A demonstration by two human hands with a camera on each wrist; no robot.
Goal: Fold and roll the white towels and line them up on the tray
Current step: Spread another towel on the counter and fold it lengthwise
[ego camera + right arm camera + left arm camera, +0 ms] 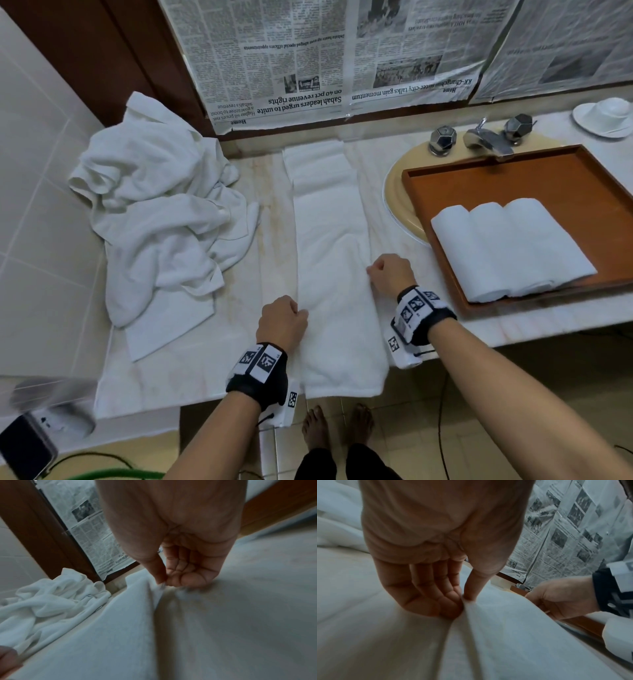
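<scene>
Head view shows the folded towel point(337, 274) as a long narrow strip, its near end hanging a little over the near edge of the surface point(191, 377) and its far end close to the far edge. The left hand point(281, 322) pinches the strip's left side and the right hand point(390, 274) its right side, thumb against curled fingers in both wrist views. It looks soft, light and limp, so it should sag and crease wherever unsupported; the doubled side edges seem the best hold, with both hands kept level to stop the layers sliding apart. At the left edge lies a heap of loose towels point(161, 219). Toward the far right corner, three rolled towels point(510, 246) lie touching side by side on the tray point(513, 178).
</scene>
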